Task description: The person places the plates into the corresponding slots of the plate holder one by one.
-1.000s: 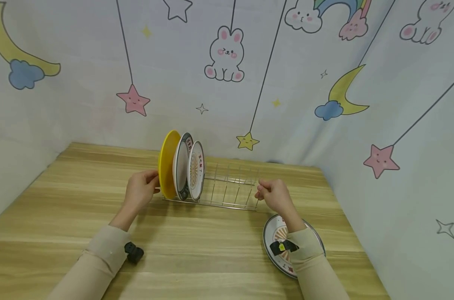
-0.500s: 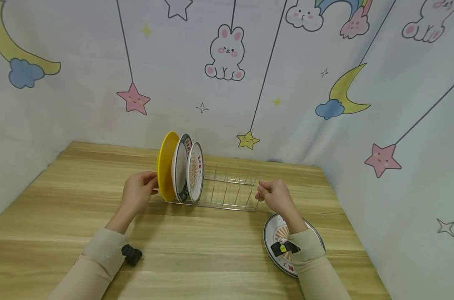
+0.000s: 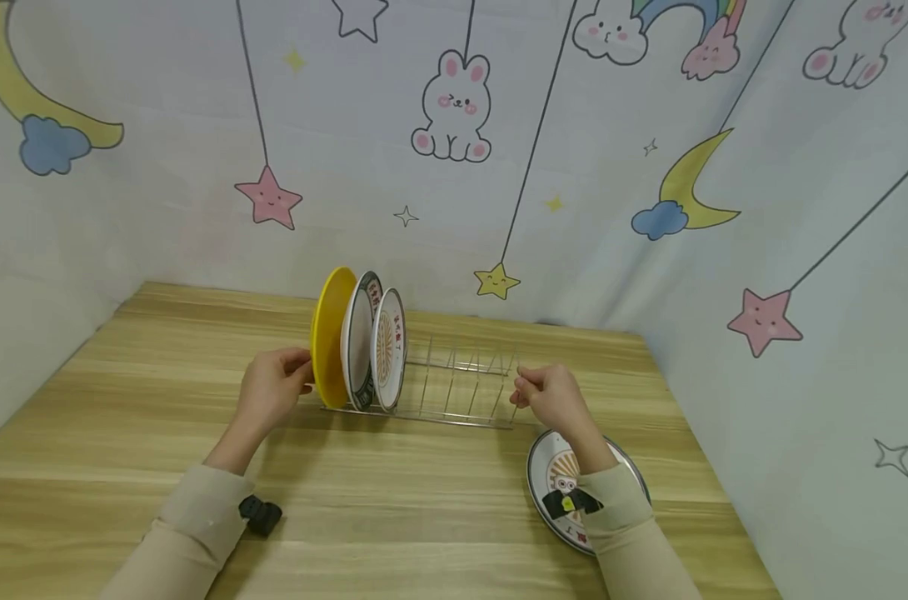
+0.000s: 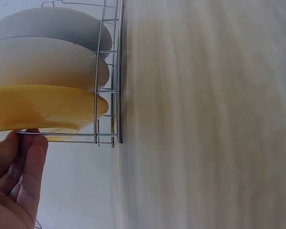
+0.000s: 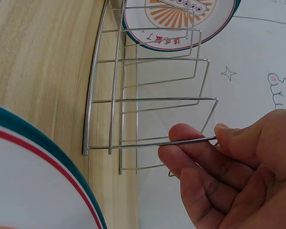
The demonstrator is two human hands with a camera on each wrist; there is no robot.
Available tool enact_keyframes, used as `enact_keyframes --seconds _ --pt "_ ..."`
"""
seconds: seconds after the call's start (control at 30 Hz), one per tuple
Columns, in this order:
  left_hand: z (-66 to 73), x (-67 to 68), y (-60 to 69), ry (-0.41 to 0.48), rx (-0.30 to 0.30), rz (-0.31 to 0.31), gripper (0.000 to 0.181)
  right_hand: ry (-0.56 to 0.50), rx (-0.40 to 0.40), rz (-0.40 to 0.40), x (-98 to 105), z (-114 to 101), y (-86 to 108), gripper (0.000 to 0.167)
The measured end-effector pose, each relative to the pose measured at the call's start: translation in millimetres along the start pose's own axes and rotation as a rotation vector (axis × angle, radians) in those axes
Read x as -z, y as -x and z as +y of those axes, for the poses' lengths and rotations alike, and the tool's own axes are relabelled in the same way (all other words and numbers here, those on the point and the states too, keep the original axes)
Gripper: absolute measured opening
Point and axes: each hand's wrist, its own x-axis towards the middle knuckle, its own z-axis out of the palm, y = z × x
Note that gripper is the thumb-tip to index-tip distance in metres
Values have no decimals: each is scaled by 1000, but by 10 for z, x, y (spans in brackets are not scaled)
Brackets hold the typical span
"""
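Observation:
A silver wire dish rack [image 3: 454, 421] stands on the wooden table, holding three plates upright at its left end. The outermost is a yellow plate [image 3: 331, 342]; beside it are a white plate with a dark patterned rim [image 3: 360, 342] and a smaller white plate with a sunburst print [image 3: 389, 350]. My left hand [image 3: 272, 385] grips the rack's left end wire, next to the yellow plate; in the left wrist view its fingertips [image 4: 35, 143] meet that wire. At the other end my right hand [image 3: 551, 396] pinches the end wire between thumb and fingers, plain in the right wrist view.
Flat on the table, partly under my right forearm, lies a round plate [image 3: 547, 475] with a dark rim and sunburst print. Behind and to the right hangs a white cloth [image 3: 349, 167] with cartoon prints, bordering the table [image 3: 394, 517].
The rack and its plates have slid slightly towards me, with the left end shifting a little left. Both hands keep their hold and move with it.

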Motion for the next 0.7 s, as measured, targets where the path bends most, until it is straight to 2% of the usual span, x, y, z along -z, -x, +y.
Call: enact_keyframes --seconds 0.37,0.7 --pt "30 29 59 -79 -30 3 22 0 15 -10 0 10 51 33" --pt "44 35 83 -109 -56 1 20 -15 37 -17 1 24 84 33"
